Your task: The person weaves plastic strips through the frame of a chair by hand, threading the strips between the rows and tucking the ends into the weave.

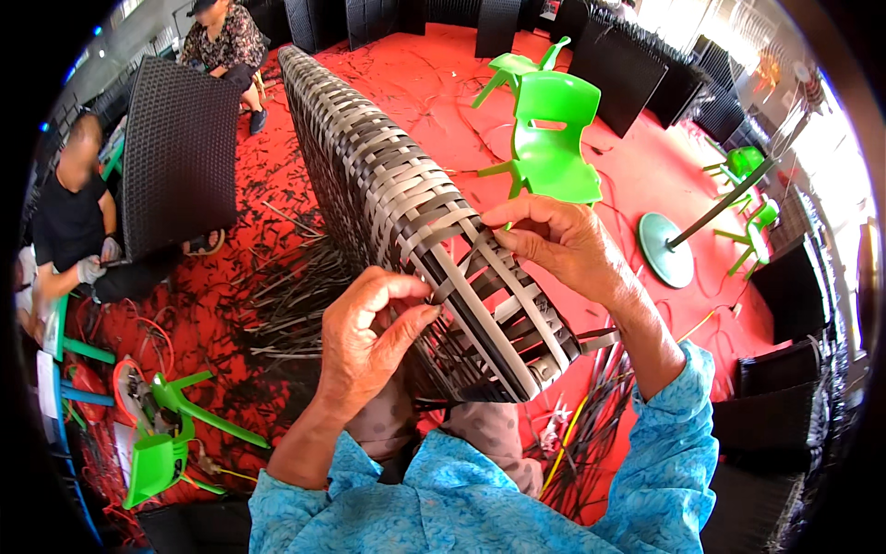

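Observation:
A long woven panel (411, 189) of grey and brown flat strips stands slanted before me, its narrow edge facing up. Its far part is closely woven; at the near end the dark frame bars show through gaps between the strips. My left hand (365, 337) is at the left side of this edge, thumb and forefinger closed around what looks like a strip end. Over the right side, my right hand (568, 245) pinches a flat weaving strip (477, 251) between thumb and fingers. A loose strip tail (600, 340) sticks out at the panel's near corner.
Loose strips (300, 300) lie heaped on the red floor (434, 69) at left, with more (600, 425) by my right knee. Green chairs (554, 138) stand ahead; another green chair (166, 443) is at lower left. A pole's round base (664, 249) is at right. Two people sit at left near a dark panel (180, 157).

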`<state>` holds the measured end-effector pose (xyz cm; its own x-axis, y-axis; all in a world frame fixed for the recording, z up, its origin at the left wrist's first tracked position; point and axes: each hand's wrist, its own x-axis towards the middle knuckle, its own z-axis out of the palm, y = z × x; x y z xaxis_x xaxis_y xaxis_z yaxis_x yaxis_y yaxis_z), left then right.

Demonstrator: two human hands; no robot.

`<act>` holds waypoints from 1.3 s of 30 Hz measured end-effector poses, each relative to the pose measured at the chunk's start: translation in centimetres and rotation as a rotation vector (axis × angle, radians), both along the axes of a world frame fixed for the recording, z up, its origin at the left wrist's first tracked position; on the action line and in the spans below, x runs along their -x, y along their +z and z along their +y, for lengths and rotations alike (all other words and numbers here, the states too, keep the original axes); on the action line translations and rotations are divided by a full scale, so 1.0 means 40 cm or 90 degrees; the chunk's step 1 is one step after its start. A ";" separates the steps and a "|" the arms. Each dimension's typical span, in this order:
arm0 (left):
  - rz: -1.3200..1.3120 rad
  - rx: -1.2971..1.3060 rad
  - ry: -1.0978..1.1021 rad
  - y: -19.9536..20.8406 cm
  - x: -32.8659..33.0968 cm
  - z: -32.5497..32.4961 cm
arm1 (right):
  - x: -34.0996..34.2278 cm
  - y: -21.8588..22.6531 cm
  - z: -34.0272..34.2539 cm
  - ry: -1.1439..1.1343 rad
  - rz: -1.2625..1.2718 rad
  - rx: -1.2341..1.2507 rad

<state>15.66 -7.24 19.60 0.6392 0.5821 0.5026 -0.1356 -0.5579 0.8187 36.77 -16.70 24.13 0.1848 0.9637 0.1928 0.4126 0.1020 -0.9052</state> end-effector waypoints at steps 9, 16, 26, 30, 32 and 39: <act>-0.027 0.168 -0.141 -0.004 0.049 0.040 | 0.041 -0.093 -0.002 0.029 0.208 -0.018; 0.006 -0.127 0.068 0.099 0.095 0.014 | 0.110 -0.141 0.022 -0.019 0.120 -0.193; 0.361 -0.264 0.030 0.238 0.044 0.014 | 0.162 -0.153 0.034 0.070 0.468 -0.176; 0.285 -0.550 0.239 0.225 0.052 0.056 | 0.170 -0.180 0.054 0.108 0.550 -0.184; 0.302 -0.409 0.259 0.229 0.074 0.046 | 0.160 -0.182 0.052 0.132 0.578 -0.173; 0.132 0.116 0.056 0.081 0.120 -0.003 | 0.104 -0.064 0.058 0.027 -0.073 -0.367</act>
